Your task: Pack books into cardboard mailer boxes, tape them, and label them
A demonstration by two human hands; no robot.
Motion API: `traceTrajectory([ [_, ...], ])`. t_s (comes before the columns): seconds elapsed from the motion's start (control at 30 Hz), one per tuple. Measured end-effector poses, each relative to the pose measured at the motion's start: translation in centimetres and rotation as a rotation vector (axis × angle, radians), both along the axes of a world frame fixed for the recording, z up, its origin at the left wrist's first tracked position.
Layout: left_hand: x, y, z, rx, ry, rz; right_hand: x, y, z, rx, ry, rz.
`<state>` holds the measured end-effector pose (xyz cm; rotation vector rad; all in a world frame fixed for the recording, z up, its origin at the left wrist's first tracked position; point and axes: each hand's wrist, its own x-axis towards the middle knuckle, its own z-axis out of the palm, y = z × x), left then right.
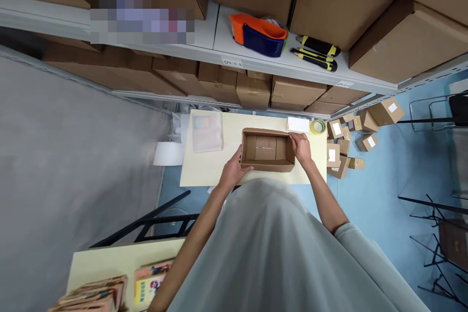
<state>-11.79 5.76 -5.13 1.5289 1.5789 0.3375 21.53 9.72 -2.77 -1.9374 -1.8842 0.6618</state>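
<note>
an open cardboard box (267, 150) sits on the pale table (204, 168), a little toward the table's 3 o'clock side. the left hand (234, 169) grips the box at its 8 o'clock corner, thumb lying along the near wall and fingers wrapped around the outside. the right hand (302, 148) closes over the wall at 3 o'clock, fingers curled over the rim. the box's flaps are up and its inside looks bare. at 9 o'clock from the box lies a clear plastic bag (207, 131). at 2 o'clock, a white card (298, 124) and just past it a roll of tape (318, 126). small sealed boxes (341, 148) lie scattered on the blue floor at 3 o'clock. on the shelf at 12 o'clock rest an orange tape dispenser (261, 34) and two yellow-and-black knives (316, 52).
</note>
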Motion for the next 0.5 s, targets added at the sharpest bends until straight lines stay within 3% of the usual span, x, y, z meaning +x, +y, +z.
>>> traceTrajectory([
  [0.23, -1.8, 0.8, -1.8, -0.086, 0.052, -0.117, -1.0, 0.6, -1.1, -0.107, -0.009, 0.006],
  [0.5, -2.0, -0.6, -3.4, -0.002, -0.096, -0.073, -1.4, 0.2, 0.1, -0.148, -0.165, -0.014],
])
